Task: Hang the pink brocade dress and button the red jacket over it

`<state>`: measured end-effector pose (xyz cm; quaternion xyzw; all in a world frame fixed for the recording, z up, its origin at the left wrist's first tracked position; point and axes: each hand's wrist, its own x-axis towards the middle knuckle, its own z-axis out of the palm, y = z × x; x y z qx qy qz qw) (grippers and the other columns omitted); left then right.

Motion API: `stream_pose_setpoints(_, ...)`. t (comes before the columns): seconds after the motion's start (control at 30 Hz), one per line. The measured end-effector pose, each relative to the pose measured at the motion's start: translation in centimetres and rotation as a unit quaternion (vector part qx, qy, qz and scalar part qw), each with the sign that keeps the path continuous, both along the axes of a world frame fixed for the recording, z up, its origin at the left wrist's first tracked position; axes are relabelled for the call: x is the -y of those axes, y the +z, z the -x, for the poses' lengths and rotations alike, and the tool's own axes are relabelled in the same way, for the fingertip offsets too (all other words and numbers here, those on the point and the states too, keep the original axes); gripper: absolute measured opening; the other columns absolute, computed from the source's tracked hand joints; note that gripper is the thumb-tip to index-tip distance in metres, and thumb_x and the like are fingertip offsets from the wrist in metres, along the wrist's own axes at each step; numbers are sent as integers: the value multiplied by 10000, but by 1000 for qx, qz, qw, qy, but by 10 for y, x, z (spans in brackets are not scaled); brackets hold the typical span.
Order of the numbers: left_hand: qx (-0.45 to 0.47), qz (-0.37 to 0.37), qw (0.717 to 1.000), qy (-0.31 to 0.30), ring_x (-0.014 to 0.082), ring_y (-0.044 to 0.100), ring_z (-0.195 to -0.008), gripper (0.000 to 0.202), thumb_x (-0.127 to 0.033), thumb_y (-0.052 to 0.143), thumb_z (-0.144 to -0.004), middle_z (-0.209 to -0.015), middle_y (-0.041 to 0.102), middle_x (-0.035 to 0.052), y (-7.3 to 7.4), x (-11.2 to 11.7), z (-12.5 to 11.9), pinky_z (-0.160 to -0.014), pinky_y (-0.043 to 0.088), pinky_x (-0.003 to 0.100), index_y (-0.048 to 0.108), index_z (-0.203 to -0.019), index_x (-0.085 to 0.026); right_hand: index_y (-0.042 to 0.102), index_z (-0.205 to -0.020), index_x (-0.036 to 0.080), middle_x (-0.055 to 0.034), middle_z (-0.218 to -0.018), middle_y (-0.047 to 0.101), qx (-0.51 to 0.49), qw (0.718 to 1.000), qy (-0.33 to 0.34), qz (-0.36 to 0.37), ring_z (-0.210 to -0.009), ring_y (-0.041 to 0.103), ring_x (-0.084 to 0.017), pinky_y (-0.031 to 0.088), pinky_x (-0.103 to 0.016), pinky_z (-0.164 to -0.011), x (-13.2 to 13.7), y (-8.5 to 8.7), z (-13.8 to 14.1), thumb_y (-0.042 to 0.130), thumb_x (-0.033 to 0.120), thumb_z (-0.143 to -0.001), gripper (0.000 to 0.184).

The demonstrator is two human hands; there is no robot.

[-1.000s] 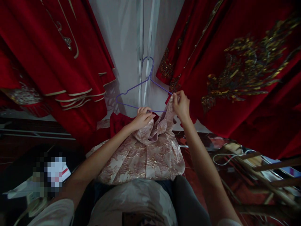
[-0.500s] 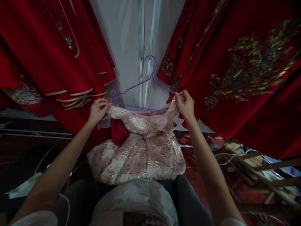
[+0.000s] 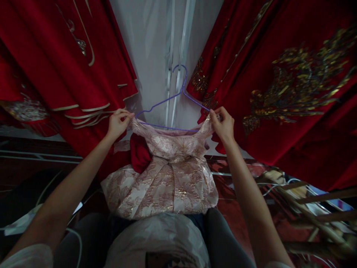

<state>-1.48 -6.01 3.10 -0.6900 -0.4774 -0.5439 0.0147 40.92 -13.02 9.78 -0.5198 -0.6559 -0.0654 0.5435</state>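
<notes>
Brocade dress (image 3: pixel 167 182), pink and gold, one: lower centre of the frame, bodice uppermost. Purple hanger (image 3: pixel 167 99), one: centre, lower bar at the dress's neckline. Left hand (image 3: pixel 119 123), one: left of centre, fingers pinched together on one shoulder edge. Right hand (image 3: pixel 224 124), one: right of centre, fingers pinched on the opposite shoulder edge, at the hanger's end. Red hangings (image 3: pixel 298 137), embroidered: upper left and upper right, count uncertain.

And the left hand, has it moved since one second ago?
Yes, the left hand moved left: it was just below the pale upright strips, and now is well left of them, at one shoulder of the pink garment.
</notes>
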Motion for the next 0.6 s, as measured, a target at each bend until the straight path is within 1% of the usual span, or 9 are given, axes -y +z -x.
stream_pose_setpoints(0.1, -22, -11, 1000, -10, 161, 573, -845, 260, -426, 596, -817, -863, 617, 35, 14, -9, -13, -857, 454, 316, 688, -781, -186, 551, -719, 213, 16, -651, 571, 4, 1000, -4, -2, -595, 518, -124, 381, -245, -632, -1, -1, 0, 514, 544, -858, 361)
stream_pose_setpoints(0.27, -57, -33, 997, -43, 181, 559, -889, 310, -469, 591, -824, -840, 609, 39, 43, -22, -59, -900, 430, 345, 681, -769, -178, 528, -718, 212, 23, -623, 536, 14, 1000, -3, 12, -553, 480, -114, 348, -241, -584, 1, -1, -1, 502, 527, -869, 351)
stream_pose_setpoints(0.33, -69, -32, 995, -65, 185, 559, -901, 332, -498, 606, -803, -841, 617, 41, 50, -24, -71, -903, 425, 339, 688, -768, -178, 511, -712, 209, 24, -620, 520, 20, 1000, -7, 13, -554, 472, -114, 336, -240, -576, 2, -1, -2, 501, 519, -871, 349)
stream_pose_setpoints(0.37, -71, -27, 994, -78, 184, 562, -901, 343, -513, 617, -788, -845, 624, 40, 52, -25, -72, -902, 425, 334, 692, -769, -179, 502, -707, 207, 25, -615, 510, 22, 1000, -9, 14, -554, 468, -113, 332, -239, -574, 2, -1, -3, 504, 512, -871, 346)
stream_pose_setpoints(0.43, -53, 3, 993, -103, 178, 574, -895, 374, -540, 595, -789, -864, 645, 39, 48, -29, -65, -895, 431, 319, 696, -778, -180, 484, -698, 205, 31, -605, 490, 20, 1000, -8, 18, -549, 460, -108, 324, -235, -569, 1, -3, -3, 512, 496, -871, 340)
stream_pose_setpoints(0.47, -26, 29, 993, -110, 175, 583, -889, 404, -553, 547, -815, -876, 657, 43, 42, -31, -58, -885, 438, 311, 695, -788, -178, 477, -697, 205, 34, -599, 480, 17, 1000, -5, 21, -544, 455, -105, 320, -233, -564, 0, -4, -2, 511, 490, -873, 336)
stream_pose_setpoints(0.53, 57, 100, 988, -99, 174, 601, -879, 479, -548, 408, -885, -892, 678, 61, 25, -37, -40, -856, 454, 295, 683, -815, -162, 469, -698, 206, 38, -595, 466, 9, 1000, -3, 23, -541, 448, -103, 314, -230, -557, -3, -6, -1, 508, 481, -876, 329)
stream_pose_setpoints(0.57, 107, 142, 981, -78, 177, 610, -879, 494, -531, 363, -905, -893, 684, 72, 14, -39, -31, -839, 461, 289, 669, -825, -152, 467, -699, 206, 39, -594, 463, 6, 1000, -3, 22, -541, 445, -103, 312, -230, -557, -4, -8, 0, 505, 478, -877, 327)
stream_pose_setpoints(0.6, 149, 187, 970, -49, 185, 616, -891, 460, -505, 375, -907, -897, 687, 80, 1, -40, -23, -829, 464, 285, 650, -826, -145, 466, -699, 206, 40, -593, 459, 4, 1000, -4, 21, -541, 442, -102, 311, -230, -557, -5, -9, 0, 502, 475, -879, 325)
